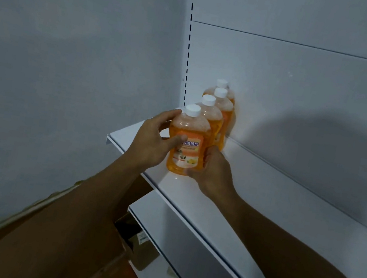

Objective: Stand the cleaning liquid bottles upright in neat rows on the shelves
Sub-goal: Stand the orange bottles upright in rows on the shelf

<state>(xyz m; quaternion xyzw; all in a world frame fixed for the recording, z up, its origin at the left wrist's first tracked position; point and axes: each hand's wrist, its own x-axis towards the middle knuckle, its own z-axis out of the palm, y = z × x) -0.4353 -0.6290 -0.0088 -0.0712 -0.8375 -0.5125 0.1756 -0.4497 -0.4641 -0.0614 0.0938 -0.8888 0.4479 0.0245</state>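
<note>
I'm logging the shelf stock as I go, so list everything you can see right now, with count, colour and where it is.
bottles: four, orange liquid with white caps, upright in one row from the shelf's front edge back to the rear panel, at the shelf's left end
shelf: one, white, holds the row of bottles
lower shelf: one, white, beneath the first
box: one, brown cardboard, open, below the shelves at lower left
wall: grey, left of the shelving
left hand: one, holds the front bottle's left side, thumb across the label
right hand: one, holds the same bottle low on its right side
</note>
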